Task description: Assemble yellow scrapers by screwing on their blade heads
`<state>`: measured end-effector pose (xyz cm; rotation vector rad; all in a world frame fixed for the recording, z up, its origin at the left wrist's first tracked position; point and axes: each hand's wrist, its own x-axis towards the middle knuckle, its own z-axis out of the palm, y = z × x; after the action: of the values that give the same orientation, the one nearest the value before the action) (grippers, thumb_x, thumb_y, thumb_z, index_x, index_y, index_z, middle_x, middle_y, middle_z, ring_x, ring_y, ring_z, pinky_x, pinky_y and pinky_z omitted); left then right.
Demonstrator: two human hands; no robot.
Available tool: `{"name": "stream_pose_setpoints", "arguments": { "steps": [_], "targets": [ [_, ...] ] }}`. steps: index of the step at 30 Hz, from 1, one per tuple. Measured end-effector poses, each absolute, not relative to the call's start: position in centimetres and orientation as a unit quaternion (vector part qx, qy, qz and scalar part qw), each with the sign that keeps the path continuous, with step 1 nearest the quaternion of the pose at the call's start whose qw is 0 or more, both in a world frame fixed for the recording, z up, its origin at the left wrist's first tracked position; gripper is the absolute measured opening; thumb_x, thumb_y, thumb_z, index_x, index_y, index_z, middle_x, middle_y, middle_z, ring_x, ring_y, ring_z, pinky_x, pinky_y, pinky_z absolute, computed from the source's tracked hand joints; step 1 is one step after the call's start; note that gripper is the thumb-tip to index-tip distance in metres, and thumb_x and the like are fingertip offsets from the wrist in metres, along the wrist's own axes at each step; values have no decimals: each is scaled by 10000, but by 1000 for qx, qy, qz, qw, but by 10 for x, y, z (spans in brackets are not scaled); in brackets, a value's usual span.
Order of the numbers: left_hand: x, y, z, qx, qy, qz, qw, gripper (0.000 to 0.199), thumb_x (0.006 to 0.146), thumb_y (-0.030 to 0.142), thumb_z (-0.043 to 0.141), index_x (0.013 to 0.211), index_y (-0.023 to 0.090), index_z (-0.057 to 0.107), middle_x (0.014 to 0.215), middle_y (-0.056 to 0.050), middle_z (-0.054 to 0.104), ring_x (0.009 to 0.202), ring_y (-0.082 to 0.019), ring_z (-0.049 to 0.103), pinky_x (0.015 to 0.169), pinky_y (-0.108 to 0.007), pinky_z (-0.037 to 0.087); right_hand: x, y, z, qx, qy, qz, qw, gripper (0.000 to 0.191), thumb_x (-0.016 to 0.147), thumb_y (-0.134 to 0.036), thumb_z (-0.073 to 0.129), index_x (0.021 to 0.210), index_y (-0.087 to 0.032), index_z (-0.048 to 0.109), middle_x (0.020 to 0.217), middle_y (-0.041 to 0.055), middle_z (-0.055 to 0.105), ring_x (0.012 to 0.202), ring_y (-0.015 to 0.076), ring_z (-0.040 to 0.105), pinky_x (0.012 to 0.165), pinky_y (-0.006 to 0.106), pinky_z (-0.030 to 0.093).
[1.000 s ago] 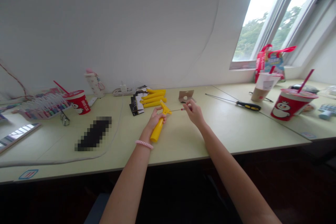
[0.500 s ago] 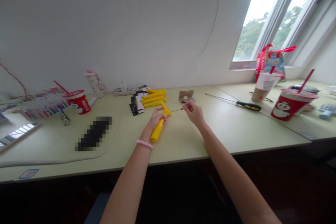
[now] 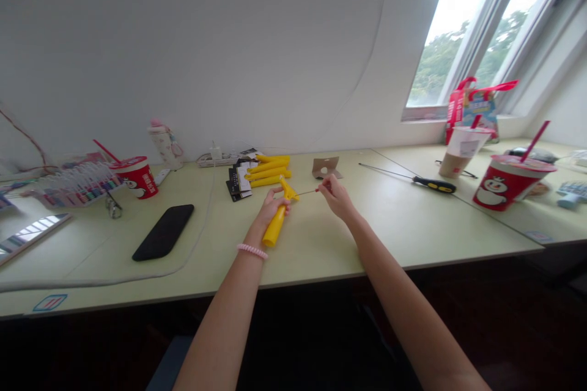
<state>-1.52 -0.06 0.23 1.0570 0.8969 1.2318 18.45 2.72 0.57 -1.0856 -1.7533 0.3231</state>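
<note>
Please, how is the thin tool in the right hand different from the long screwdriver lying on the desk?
The thin tool is pinched in the right hand, while the long screwdriver lies on the desk, touched by neither hand. The thin tool shows a red part near the fingers; the long screwdriver has a black and yellow handle. The thin tool looks much shorter, though the fingers hide part of it. Both have a slender metal shaft.
</note>
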Motion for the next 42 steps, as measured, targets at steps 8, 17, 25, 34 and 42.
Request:
{"name": "stream_pose_setpoints", "arguments": {
  "steps": [8, 17, 25, 34, 42],
  "targets": [
    [-16, 0, 1, 463, 394, 522, 598, 492, 628, 99, 582, 1074, 191, 396, 654, 3, 553, 443, -62, 484, 424, -161, 370, 186, 23, 11, -492, -677, 132, 532, 353, 723, -519, 523, 622, -182, 523, 530, 27, 583, 466, 122, 477, 486, 239, 363],
    [-15, -1, 2, 458, 394, 529, 596, 506, 625, 84, 566, 1084, 193, 381, 653, 16, 547, 436, -52, 478, 428, -157, 370, 186, 26, 5, -475, -726, 133, 480, 263, 787, -450, 459, 721, -199, 495, 622, 11, 601, 549, 129, 529, 542, 232, 374],
    [-17, -1, 2, 465, 394, 521, 598, 496, 644, 90, 558, 1090, 186, 365, 663, 5, 556, 438, -57, 482, 429, -163, 372, 185, 27, 6, -461, -717, 154, 500, 248, 723, -416, 543, 666, -176, 516, 584, 18, 579, 526, 124, 510, 524, 238, 389],
    [-17, 2, 0, 462, 394, 526, 595, 478, 639, 96, 582, 1064, 184, 382, 682, -8, 565, 447, -60, 495, 434, -165, 382, 186, 24, 9, -488, -701, 189, 485, 373, 714, -517, 529, 639, -156, 585, 432, -10, 519, 415, 111, 479, 459, 224, 371],
    [-15, 2, 0, 454, 396, 530, 596, 478, 621, 89, 594, 1050, 181, 404, 687, -16, 574, 446, -64, 499, 425, -167, 378, 187, 23, 9, -506, -714, 160, 456, 404, 748, -528, 479, 635, -160, 603, 406, -12, 512, 403, 114, 487, 463, 220, 361]
  ]
}}
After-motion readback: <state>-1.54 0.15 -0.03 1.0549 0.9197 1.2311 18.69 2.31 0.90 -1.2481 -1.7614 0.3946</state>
